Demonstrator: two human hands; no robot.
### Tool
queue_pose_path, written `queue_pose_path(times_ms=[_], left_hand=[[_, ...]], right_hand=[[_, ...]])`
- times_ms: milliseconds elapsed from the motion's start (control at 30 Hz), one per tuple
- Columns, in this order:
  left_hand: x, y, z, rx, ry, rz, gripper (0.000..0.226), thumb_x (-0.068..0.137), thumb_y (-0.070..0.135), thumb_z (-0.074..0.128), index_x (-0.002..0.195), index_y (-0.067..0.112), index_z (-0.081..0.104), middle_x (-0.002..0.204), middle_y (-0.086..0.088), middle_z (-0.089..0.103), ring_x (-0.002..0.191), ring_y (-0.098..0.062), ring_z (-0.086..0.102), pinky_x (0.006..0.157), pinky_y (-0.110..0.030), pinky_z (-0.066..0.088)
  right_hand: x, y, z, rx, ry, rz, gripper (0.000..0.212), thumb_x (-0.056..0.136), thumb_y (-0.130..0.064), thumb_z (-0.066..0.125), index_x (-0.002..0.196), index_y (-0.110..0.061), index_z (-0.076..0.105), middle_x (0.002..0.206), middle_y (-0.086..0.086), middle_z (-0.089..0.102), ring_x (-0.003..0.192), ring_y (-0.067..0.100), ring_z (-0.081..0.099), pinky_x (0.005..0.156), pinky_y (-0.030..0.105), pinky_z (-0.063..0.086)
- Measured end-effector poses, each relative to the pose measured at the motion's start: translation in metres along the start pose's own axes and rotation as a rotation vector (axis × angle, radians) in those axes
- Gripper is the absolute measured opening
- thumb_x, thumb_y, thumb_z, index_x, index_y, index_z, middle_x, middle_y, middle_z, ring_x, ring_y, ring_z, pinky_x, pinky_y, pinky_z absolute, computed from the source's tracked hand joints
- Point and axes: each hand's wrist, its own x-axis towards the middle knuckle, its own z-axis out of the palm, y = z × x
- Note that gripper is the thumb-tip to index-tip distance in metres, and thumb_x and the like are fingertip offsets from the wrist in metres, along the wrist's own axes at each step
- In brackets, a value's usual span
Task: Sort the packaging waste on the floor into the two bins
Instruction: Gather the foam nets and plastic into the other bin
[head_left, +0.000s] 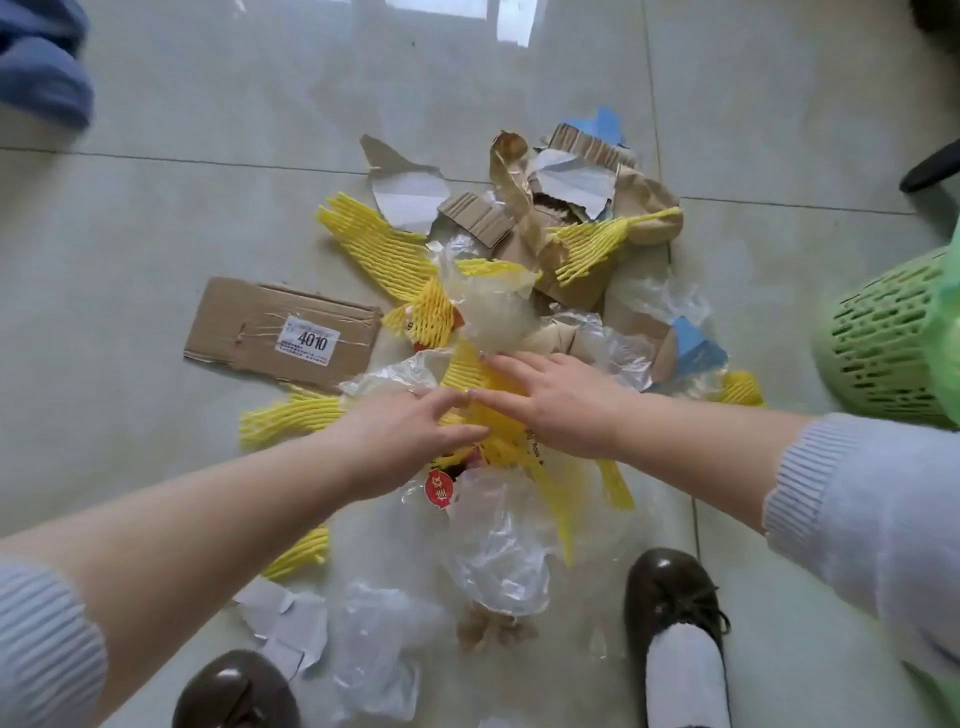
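Head view: both hands — left (410, 431), right (550, 405), fingers spread, nothing gripped — are laid on yellow foam netting (498, 415) atop the floor's waste heap; gathering it for the green bin (883, 338) seems next.

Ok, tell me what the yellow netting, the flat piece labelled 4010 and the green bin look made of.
Yellow netting: soft foam mesh, matte, by its puffy ribbed strands.
Flat piece labelled 4010: brown corrugated cardboard, dull, torn edges.
Green bin: probably rigid plastic, slotted wall.
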Motion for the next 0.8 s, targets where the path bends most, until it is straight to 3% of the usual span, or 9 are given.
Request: queue_pose_path(times_ms=[100, 200, 233, 300, 400, 533, 633, 700, 800], left_hand=[[0.012, 0.002, 0.004, 0.169, -0.120, 0.065, 0.074, 0.091, 0.009, 0.046, 0.148, 0.037, 0.008, 0.147, -0.014, 0.026, 0.115, -0.032, 0.051, 0.076, -0.037, 0.045], [0.010, -0.012, 0.012, 0.152, 0.076, 0.129, 0.081, 0.068, 0.006, 0.070, 0.139, 0.031, 0.040, 0.104, -0.010, 0.059, 0.078, -0.027, 0.061, 0.053, -0.032, 0.046], [0.009, -0.018, 0.016, 0.140, 0.126, 0.129, 0.079, 0.058, 0.006, 0.076, 0.130, 0.028, 0.052, 0.087, -0.007, 0.061, 0.067, -0.026, 0.060, 0.046, -0.030, 0.045], [0.007, -0.028, 0.023, 0.072, 0.202, 0.101, 0.063, 0.053, 0.007, 0.078, 0.112, 0.026, 0.065, 0.076, -0.004, 0.060, 0.061, -0.026, 0.058, 0.044, -0.028, 0.046], [0.002, -0.035, 0.016, -0.009, 0.341, 0.017, 0.020, 0.069, 0.018, 0.058, 0.085, 0.021, 0.070, 0.075, -0.005, 0.062, 0.063, -0.029, 0.059, 0.050, -0.031, 0.045], [-0.005, -0.040, 0.011, -0.134, 0.425, -0.091, 0.030, 0.078, 0.029, 0.038, 0.082, 0.011, 0.062, 0.081, -0.011, 0.058, 0.066, -0.032, 0.057, 0.052, -0.032, 0.044], [-0.005, -0.038, 0.007, -0.203, 0.337, -0.162, 0.044, 0.081, 0.051, 0.029, 0.078, 0.017, 0.056, 0.084, -0.004, 0.051, 0.063, -0.028, 0.054, 0.050, -0.025, 0.033], [0.001, -0.034, 0.007, -0.156, 0.253, -0.148, 0.055, 0.080, 0.065, 0.019, 0.065, 0.022, 0.050, 0.080, 0.003, 0.043, 0.061, -0.025, 0.052, 0.048, -0.025, 0.028], [0.014, -0.026, 0.009, -0.108, 0.259, -0.120, 0.062, 0.082, 0.058, 0.023, 0.060, 0.015, 0.060, 0.081, -0.001, 0.051, 0.064, -0.028, 0.057, 0.045, -0.025, 0.036]], right_hand=[[0.008, 0.005, 0.004, -0.018, -0.008, 0.012, 0.067, 0.095, -0.018, 0.046, 0.149, -0.033, 0.010, 0.157, 0.017, 0.007, 0.139, 0.036, 0.024, 0.096, 0.046, 0.043], [0.012, 0.010, 0.006, 0.055, 0.054, 0.038, 0.060, 0.093, -0.017, 0.048, 0.147, -0.029, 0.025, 0.149, 0.019, 0.028, 0.131, 0.037, 0.035, 0.089, 0.046, 0.047], [0.012, 0.012, 0.007, 0.086, 0.091, 0.049, 0.056, 0.091, -0.016, 0.050, 0.144, -0.027, 0.033, 0.144, 0.018, 0.036, 0.128, 0.037, 0.039, 0.087, 0.045, 0.048], [0.008, 0.014, 0.009, 0.189, 0.173, 0.085, 0.050, 0.088, -0.013, 0.055, 0.136, -0.025, 0.046, 0.136, 0.015, 0.048, 0.122, 0.035, 0.045, 0.086, 0.043, 0.048], [-0.004, 0.014, 0.012, 0.434, 0.261, 0.148, 0.045, 0.084, -0.014, 0.065, 0.127, -0.023, 0.058, 0.131, 0.009, 0.055, 0.122, 0.029, 0.050, 0.092, 0.042, 0.048], [-0.024, 0.011, 0.008, 0.646, 0.393, 0.268, 0.036, 0.082, -0.018, 0.062, 0.118, -0.018, 0.064, 0.121, 0.004, 0.061, 0.114, 0.024, 0.056, 0.093, 0.036, 0.046], [-0.044, 0.010, 0.007, 0.704, 0.490, 0.328, 0.032, 0.078, -0.015, 0.057, 0.109, -0.015, 0.065, 0.111, 0.005, 0.062, 0.103, 0.025, 0.059, 0.085, 0.037, 0.048], [-0.060, 0.006, 0.015, 0.613, 0.460, 0.239, 0.030, 0.076, -0.018, 0.057, 0.104, -0.015, 0.066, 0.103, 0.007, 0.062, 0.092, 0.026, 0.061, 0.077, 0.037, 0.052], [-0.081, -0.006, 0.044, 0.345, 0.340, -0.001, 0.021, 0.074, -0.025, 0.063, 0.094, -0.019, 0.065, 0.108, 0.009, 0.063, 0.095, 0.030, 0.062, 0.076, 0.043, 0.055]])
